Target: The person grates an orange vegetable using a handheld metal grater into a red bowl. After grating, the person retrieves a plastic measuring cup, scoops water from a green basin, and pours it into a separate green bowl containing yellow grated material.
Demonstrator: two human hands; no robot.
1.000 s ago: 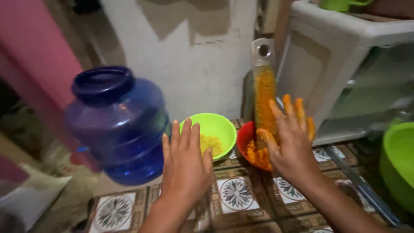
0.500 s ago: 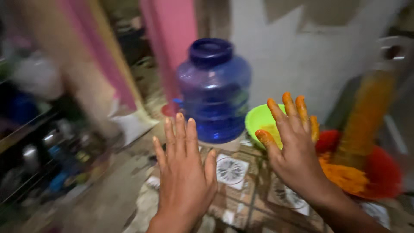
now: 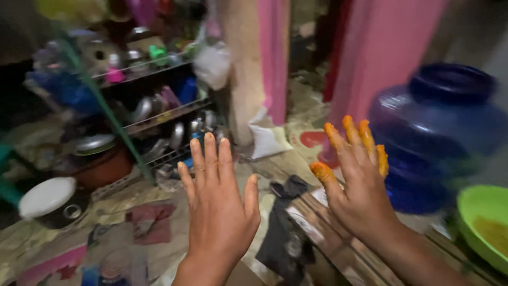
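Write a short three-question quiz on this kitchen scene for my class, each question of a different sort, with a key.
1. True or false: the right hand has orange paste on its fingertips.
2. Which thing stands nearest the right hand? A) the blue water jug B) the white lid C) the metal rack
3. Fill in: the green bowl at the right edge holds something ____ in colour.

Key
1. True; the left hand looks clean.
2. A
3. Yellow

Both hands are spread open and hold nothing.
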